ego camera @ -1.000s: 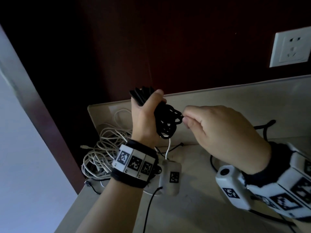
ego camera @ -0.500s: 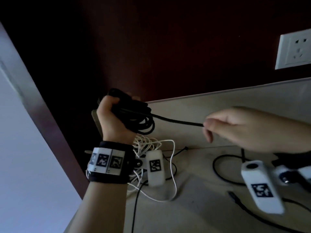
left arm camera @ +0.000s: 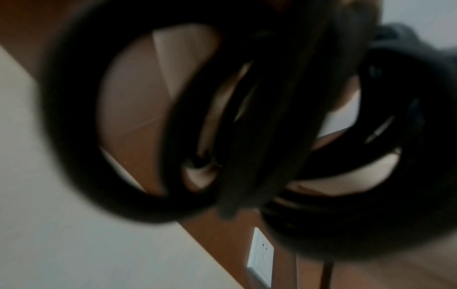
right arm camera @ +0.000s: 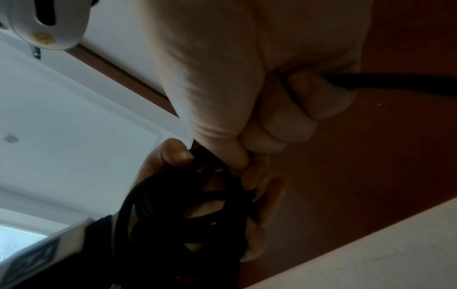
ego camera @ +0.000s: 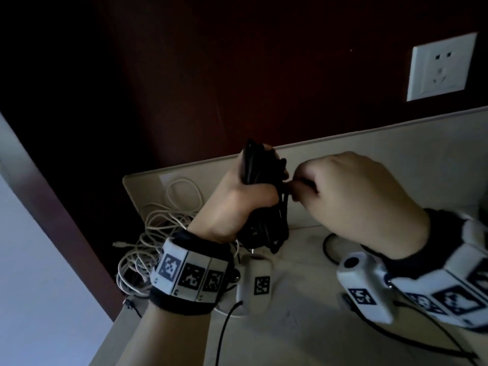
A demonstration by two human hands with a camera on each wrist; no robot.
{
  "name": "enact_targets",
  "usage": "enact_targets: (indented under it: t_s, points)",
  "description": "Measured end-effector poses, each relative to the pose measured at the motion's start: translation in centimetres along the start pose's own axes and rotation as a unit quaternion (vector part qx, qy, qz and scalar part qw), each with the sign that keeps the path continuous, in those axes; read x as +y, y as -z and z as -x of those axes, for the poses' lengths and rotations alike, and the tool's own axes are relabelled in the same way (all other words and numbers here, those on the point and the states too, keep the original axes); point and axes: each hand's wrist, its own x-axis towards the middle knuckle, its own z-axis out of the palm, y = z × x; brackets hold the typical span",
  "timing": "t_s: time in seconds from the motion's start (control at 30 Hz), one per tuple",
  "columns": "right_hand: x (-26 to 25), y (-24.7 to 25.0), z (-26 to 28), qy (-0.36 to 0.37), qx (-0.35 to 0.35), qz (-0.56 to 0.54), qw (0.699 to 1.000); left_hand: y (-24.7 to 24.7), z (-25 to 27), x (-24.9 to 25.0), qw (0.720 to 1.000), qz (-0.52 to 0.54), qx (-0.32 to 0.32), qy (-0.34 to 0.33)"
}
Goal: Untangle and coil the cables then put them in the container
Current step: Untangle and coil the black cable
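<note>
Black cable coil [ego camera: 260, 196] gripped by both hands, left [ego camera: 235, 204] and right [ego camera: 351, 204], their fingertips hidden

Black cable coil [left arm camera: 247, 127] a close blur in the left wrist view, left-hand fingers hidden behind it.

Pale countertop [ego camera: 303, 320] set against a dark red-brown wall, with a raised pale ledge running along its back edge. Tangle of white cables [ego camera: 158, 228] heaped in the far left corner, partly inside a shallow translucent tray [ego camera: 137, 180]; thin black cable [ego camera: 328, 249] looped on the surface toward the right. Another thin black lead [ego camera: 221, 336] trailing across the near part of the surface.
</note>
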Motion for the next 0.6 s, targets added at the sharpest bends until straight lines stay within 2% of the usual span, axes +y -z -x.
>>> enact_targets:
  t_s: [0.17, 0.23, 0.33, 0.47, 0.53, 0.6]
  points:
    - [-0.2, -0.2, 0.1, 0.000, 0.002, -0.086, 0.996, -0.6, 0.1, 0.2, 0.996, -0.073, -0.042, -0.007]
    - [0.3, 0.0, -0.2, 0.001, -0.013, -0.151, 0.988, -0.5, -0.1, 0.1, 0.997, -0.067, -0.021, -0.011]
    - [2.1, 0.5, -0.8, -0.044, -0.077, -0.241, 0.966, 0.8, -0.5, 0.0, 0.994, -0.009, 0.104, -0.019]
    - [3.4, 0.7, -1.2, -0.084, -0.136, -0.320, 0.934, 3.1, -0.9, 0.0, 0.957, 0.006, 0.283, -0.068]
    - [2.7, 0.2, -1.0, -0.062, -0.126, -0.337, 0.931, 3.0, -0.9, -0.1, 0.942, -0.006, 0.322, -0.090]
    - [1.2, -0.6, -0.6, -0.023, -0.084, -0.310, 0.947, 2.1, -1.0, -0.5, 0.942, -0.016, 0.321, -0.095]
